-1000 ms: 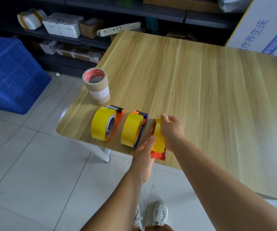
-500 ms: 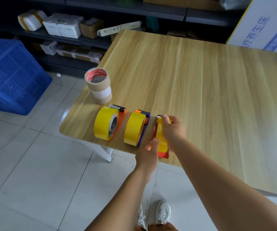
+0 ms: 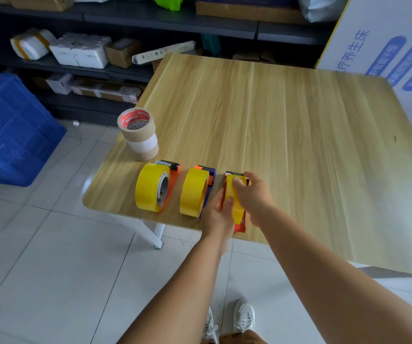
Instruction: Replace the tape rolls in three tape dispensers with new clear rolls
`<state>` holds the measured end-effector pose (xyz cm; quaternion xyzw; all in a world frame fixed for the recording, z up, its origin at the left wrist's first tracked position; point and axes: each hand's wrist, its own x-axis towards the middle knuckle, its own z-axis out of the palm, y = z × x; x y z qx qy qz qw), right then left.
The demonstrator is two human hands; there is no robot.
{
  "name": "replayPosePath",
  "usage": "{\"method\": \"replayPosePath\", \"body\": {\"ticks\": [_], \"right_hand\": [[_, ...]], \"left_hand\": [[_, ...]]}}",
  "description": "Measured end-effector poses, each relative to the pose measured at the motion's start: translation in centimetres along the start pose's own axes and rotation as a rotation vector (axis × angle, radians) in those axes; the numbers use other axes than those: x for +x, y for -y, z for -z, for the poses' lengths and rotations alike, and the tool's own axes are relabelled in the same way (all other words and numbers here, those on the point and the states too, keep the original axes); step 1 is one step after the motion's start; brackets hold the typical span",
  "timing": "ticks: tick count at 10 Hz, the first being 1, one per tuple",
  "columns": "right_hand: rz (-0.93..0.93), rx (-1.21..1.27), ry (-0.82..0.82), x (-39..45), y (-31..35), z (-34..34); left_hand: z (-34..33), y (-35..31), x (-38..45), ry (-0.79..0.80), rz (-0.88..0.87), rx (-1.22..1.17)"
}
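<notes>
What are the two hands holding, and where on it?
Both grip the rightmost dispenser's yellow tape roll: the right hand curls over its top and far side, and the left hand pinches its near edge, by the red dispenser.

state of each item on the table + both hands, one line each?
Left dispenser: on table, yellow roll loaded, untouched.
Middle dispenser: on table, yellow roll loaded, untouched.
Right dispenser: on table edge, yellow roll still in.
Roll stack: three stacked flat, unused.
Left hand: holds right dispenser's near side.
Right hand: fingers curled over the yellow roll.
</notes>
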<state>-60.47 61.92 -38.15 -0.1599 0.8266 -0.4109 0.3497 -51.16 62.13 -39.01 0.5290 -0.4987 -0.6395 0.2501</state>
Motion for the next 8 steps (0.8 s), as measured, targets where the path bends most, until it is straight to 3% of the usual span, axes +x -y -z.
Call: {"method": "replayPosePath", "body": {"ticks": [4, 6, 8], "right_hand": [[0.049, 0.028, 0.001, 0.1, -0.7, 0.0], [0.11, -0.171, 0.089, 0.0, -0.5, 0.8], [0.226, -0.341, 0.144, -0.8, 0.5, 2.9]], "left_hand": [[-0.6, 0.0, 0.3, -0.084, 0.037, 0.14], [-0.5, -0.7, 0.1, -0.082, -0.131, 0.585], [0.3, -3.1, -0.6, -0.06, -0.19, 0.828]]}}
